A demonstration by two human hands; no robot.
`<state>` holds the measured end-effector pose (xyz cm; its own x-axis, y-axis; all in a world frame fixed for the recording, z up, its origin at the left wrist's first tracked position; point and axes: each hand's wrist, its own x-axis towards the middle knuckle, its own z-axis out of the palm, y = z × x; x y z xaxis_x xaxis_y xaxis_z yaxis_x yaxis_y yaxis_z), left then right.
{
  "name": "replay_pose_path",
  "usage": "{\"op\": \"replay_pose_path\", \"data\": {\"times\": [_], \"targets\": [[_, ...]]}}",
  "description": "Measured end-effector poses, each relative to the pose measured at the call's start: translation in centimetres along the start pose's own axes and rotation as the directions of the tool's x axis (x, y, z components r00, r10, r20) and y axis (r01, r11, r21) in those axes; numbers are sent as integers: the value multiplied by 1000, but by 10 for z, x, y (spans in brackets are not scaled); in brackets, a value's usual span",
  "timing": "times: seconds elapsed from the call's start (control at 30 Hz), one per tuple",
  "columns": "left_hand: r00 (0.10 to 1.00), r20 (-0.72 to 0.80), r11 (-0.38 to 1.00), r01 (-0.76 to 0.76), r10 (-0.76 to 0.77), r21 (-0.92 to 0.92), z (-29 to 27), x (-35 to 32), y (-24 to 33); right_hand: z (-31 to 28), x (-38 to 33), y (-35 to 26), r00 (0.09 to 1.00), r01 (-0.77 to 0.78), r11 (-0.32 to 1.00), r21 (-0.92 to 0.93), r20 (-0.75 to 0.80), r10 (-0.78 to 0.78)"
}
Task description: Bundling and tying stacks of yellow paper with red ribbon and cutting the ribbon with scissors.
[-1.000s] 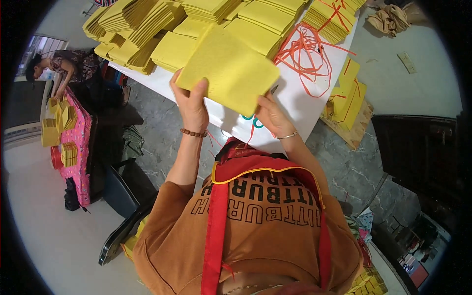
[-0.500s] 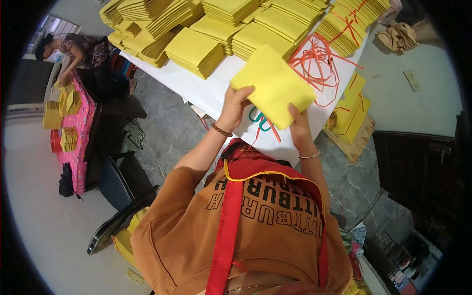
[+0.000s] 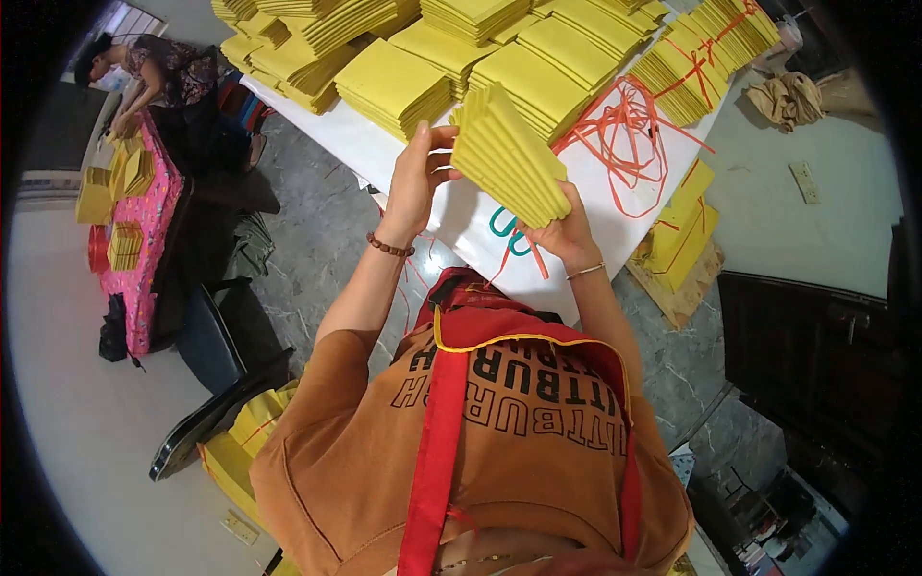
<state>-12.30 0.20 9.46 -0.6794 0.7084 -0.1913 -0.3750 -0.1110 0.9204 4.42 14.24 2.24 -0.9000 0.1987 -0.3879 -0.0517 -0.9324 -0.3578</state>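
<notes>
A stack of folded yellow felt-like pieces [image 3: 507, 158] is held tilted over the white table, its layered edges facing me. My right hand [image 3: 569, 232] grips its lower right end, with the fingers partly hidden behind it. Beside the stack's upper left end is my left hand [image 3: 423, 182]. Its thumb is raised and its fingers are stretched apart, with the fingertips at the stack's edge; whether they press on it I cannot tell. Teal-handled scissors [image 3: 501, 223] lie on the table just below the stack, next to a short piece of red strap.
Many yellow stacks [image 3: 394, 86] cover the table's [image 3: 461, 226] far side. Tangled red strapping [image 3: 629, 144] lies at the right, beside tied yellow bundles [image 3: 682, 72]. At far left a person [image 3: 158, 77] works at a pink-covered table [image 3: 144, 307]. A black chair [image 3: 216, 336] stands left of me.
The yellow stack has turned from its flat face to its layered edge. My left hand has let go its thumb grip and opened at the left. My right hand still holds the stack.
</notes>
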Motion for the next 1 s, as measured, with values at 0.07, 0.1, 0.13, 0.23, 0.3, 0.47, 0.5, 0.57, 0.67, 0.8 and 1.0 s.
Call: {"op": "replay_pose_path", "data": {"times": [0.07,0.1,0.13,0.23,0.3,0.47,0.5,0.57,0.67,0.8,1.0], "targets": [[992,121,999,-25,28,-26,11,-2,4,-3,-8,-1,998,-13,990,139,65,4],[985,171,997,-10,24,-79,16,-2,7,-4,-11,-2,989,-11,988,151,147,-11],[984,178,997,-3,16,-73,22,-2,9,-5,-16,-2,995,7,981,195,93,-26],[957,291,999,-12,-3,50,39,-3,10,-8,-26,-5,988,22,949,316,136,-68],[937,343,989,-101,59,108,52,-3,7,-11,-32,-5,967,9,920,393,231,-108],[893,392,914,-329,220,236,76,3,-6,-17,-45,1,977,136,890,435,89,-193],[890,401,914,-329,217,236,79,4,-8,-18,-46,2,976,153,887,436,76,-206],[899,364,864,-371,242,342,82,5,-11,-20,-48,4,972,175,886,429,69,-226],[879,365,746,-461,308,480,86,6,-12,-23,-50,7,968,210,887,411,37,-247],[883,353,727,-458,309,511,89,7,-11,-28,-48,9,967,234,883,406,-3,-255],[897,310,756,-435,316,489,90,11,-12,-31,-46,9,962,274,907,320,-78,-263]]}}
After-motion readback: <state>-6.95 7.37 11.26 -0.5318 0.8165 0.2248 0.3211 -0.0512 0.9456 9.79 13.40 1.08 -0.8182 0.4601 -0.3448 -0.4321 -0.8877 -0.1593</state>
